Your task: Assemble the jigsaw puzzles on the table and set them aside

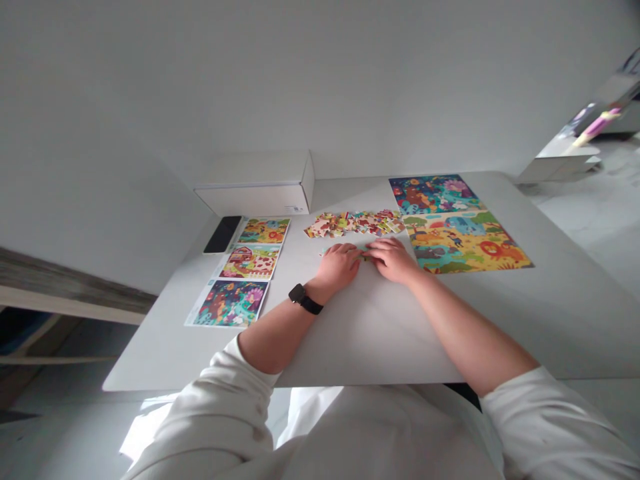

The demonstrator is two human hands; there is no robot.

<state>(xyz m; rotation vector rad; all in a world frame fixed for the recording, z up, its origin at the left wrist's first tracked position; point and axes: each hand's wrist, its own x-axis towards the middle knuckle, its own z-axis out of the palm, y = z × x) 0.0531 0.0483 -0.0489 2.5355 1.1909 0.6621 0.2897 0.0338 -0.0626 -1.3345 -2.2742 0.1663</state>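
My left hand [340, 265], with a black watch on its wrist, rests low on the table with its fingers curled over jigsaw puzzle pieces. Facing it, my right hand [391, 259] presses its fingers together on the same spot. Between the fingertips only a small greenish bit of a jigsaw puzzle piece [365, 255] shows; my hands cover the rest. Just beyond lies a heap of loose jigsaw puzzle pieces [350, 224] in red, cream and green. To the right, two finished-looking animal pictures [465, 241] lie flat, one above the other, close to my right hand.
On the left, a sheet with three small reference pictures [250, 261] lies beside a black phone [223, 235]. A long white box [255, 199] stands at the back against the wall. The white table [380, 340] ends just before my body.
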